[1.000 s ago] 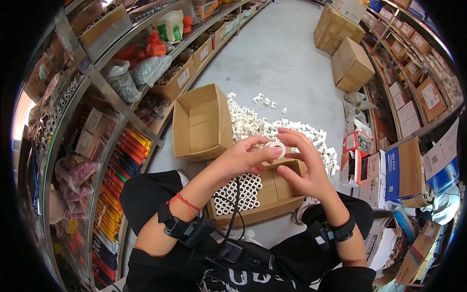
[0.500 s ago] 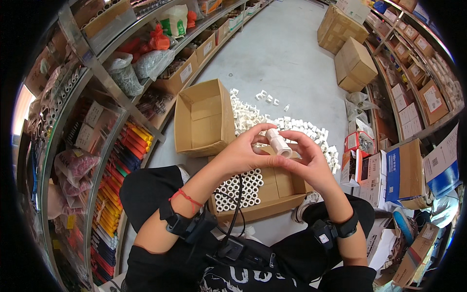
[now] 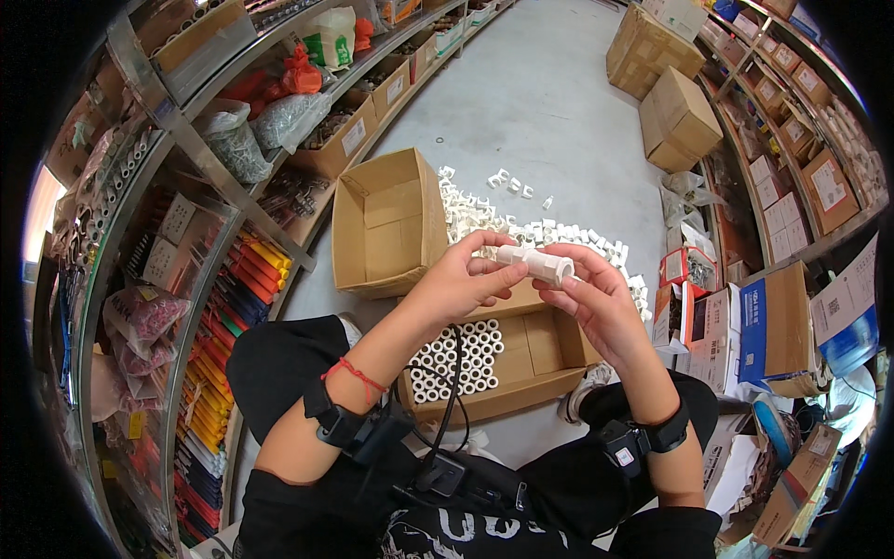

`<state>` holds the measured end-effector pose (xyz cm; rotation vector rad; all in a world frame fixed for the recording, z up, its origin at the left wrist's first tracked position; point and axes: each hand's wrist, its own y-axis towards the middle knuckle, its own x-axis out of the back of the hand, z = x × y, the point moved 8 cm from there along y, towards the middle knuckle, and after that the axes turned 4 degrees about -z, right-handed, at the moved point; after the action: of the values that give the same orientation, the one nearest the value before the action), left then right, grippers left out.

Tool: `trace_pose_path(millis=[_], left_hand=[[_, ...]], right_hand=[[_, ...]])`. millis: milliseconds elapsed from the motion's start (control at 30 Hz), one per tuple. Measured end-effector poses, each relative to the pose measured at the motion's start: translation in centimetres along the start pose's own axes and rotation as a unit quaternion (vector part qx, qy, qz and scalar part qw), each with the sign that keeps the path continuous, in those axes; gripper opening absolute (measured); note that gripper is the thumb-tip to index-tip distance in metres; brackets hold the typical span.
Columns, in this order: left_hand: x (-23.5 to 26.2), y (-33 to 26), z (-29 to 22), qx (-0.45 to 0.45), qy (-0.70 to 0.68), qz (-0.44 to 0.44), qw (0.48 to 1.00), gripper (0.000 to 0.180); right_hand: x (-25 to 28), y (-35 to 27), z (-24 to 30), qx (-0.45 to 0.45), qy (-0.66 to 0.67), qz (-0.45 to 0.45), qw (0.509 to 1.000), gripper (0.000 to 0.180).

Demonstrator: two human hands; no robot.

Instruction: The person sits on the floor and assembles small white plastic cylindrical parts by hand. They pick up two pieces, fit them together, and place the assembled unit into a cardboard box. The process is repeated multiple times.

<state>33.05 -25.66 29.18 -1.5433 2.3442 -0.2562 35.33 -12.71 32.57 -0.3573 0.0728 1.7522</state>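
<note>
A white plastic pipe fitting [image 3: 538, 265] is held between both hands above a cardboard box. My left hand [image 3: 470, 279] pinches its left end with thumb and fingers. At its right end, where a round opening shows, my right hand [image 3: 596, 291] grips it. Below my hands, the low cardboard box [image 3: 551, 341] holds rows of white fittings [image 3: 456, 365] standing on end, filling its left part; bare cardboard shows in its right part. Beyond my hands, a wide pile of loose white fittings [image 3: 475, 219] lies on the grey floor, partly hidden by my fingers.
An open cardboard box [image 3: 382, 261] stands left of the pile. Metal shelves [image 3: 200, 154] with boxes, bags and coloured rods run along the left. Closed cartons [image 3: 680, 121] and stocked shelves line the right. A dark cable [image 3: 457, 391] hangs in front of the low box.
The fitting has turned from steeply slanted to nearly level, its open end now pointing right. My left thumb has come up onto it, and my right fingers have shifted their hold.
</note>
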Motion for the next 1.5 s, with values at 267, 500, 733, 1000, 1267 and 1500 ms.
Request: trace_pose_path(millis=[267, 500, 733, 1000, 1267, 1500], left_hand=[[-0.3, -0.4, 0.0, 0.040, 0.006, 0.006, 0.999, 0.046], [-0.4, -0.1, 0.1, 0.026, 0.027, 0.006, 0.999, 0.043], [-0.7, -0.1, 0.0, 0.028, 0.054, 0.031, 0.998, 0.039], [-1.4, -0.3, 0.3, 0.034, 0.043, 0.066, 0.996, 0.036], [-1.5, -0.3, 0.5, 0.036, 0.042, 0.066, 0.996, 0.034], [-1.6, -0.3, 0.4, 0.038, 0.025, 0.059, 0.997, 0.035]], right_hand=[[0.1, 0.1, 0.0, -0.003, 0.006, -0.007, 1.000, 0.024], [0.5, 0.1, -0.3, -0.029, 0.038, -0.017, 0.999, 0.026], [2.6, 0.4, 0.0, 0.001, 0.006, -0.103, 0.995, 0.025], [1.6, 0.2, -0.2, 0.027, -0.092, -0.098, 0.991, 0.023], [1.7, 0.0, 1.0, 0.109, -0.117, -0.126, 0.979, 0.014], [1.1, -0.3, 1.2, 0.158, -0.170, -0.110, 0.966, 0.011]])
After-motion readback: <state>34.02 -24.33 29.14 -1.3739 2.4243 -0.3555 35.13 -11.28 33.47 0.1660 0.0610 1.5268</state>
